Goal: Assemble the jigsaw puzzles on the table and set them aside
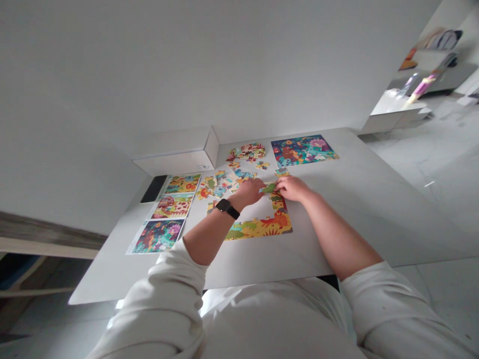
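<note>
A green jigsaw piece [268,188] lies between my two hands, at the upper right of a partly joined jigsaw puzzle [258,228] with yellow, green and orange animal pictures. My right hand [294,188] pinches the right end of this piece. Closed at its left end is my left hand [250,192], fingertips against it and a black watch on the wrist. The left forearm hides part of the puzzle's left side. Loose jigsaw pieces [219,185] lie scattered just beyond my left hand, and another piece [282,171] sits above my right hand.
A heap of pieces [247,151] lies at the back, beside a finished dark-blue puzzle [305,150]. A white box [175,152] stands against the wall. On the left are a picture sheet [172,205] and a black phone [154,189]. The white table [359,199] carries everything.
</note>
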A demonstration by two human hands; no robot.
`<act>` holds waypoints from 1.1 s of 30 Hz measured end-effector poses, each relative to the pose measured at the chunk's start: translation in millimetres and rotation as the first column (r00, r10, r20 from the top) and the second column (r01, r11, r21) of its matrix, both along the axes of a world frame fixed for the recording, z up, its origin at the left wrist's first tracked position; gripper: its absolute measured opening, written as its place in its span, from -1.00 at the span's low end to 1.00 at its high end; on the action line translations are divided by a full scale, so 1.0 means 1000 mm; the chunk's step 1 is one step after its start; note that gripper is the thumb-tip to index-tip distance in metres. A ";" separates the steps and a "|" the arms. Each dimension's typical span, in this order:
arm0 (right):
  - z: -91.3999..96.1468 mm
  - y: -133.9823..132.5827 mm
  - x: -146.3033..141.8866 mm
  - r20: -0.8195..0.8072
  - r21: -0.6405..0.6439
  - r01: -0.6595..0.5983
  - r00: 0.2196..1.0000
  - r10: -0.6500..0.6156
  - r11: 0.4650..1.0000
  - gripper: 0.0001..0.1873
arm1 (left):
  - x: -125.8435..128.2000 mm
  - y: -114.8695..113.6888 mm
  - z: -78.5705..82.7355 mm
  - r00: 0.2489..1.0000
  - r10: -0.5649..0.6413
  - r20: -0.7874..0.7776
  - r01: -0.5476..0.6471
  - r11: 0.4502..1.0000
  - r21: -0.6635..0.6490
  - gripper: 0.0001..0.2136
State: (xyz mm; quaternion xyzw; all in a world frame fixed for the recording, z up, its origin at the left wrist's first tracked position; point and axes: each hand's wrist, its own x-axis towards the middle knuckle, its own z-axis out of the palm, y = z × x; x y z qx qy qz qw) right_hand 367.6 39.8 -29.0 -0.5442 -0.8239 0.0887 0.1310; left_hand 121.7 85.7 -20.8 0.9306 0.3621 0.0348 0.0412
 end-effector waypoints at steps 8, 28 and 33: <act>0.001 -0.001 -0.002 -0.030 0.018 -0.033 0.999 0.034 0.999 -0.59 | -0.025 -0.001 0.011 0.993 0.080 0.084 -0.082 0.996 0.023 -0.57; -0.013 0.002 0.006 -0.140 0.093 -0.057 0.988 0.070 0.994 -0.71 | -0.205 -0.047 -0.005 0.934 0.274 0.228 -0.264 0.962 -0.072 -0.63; -0.014 0.001 0.006 -0.132 0.093 -0.045 0.990 0.057 0.995 -0.73 | -0.196 -0.031 -0.003 0.949 0.273 0.159 -0.262 0.961 -0.087 -0.65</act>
